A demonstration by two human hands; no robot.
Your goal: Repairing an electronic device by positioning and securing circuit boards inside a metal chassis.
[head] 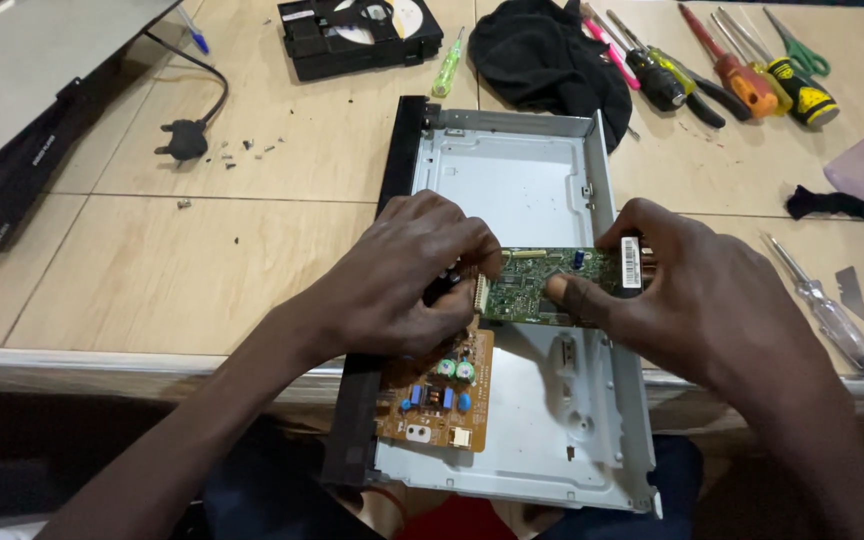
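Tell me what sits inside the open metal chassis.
Inside the metal chassis: a brown circuit board at its near left, and a green circuit board held by left hand and right hand. Whatever lies beneath the hands is hidden.

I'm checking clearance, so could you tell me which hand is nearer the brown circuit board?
Left. The left hand lies directly over the brown circuit board; the right hand is off to its right.
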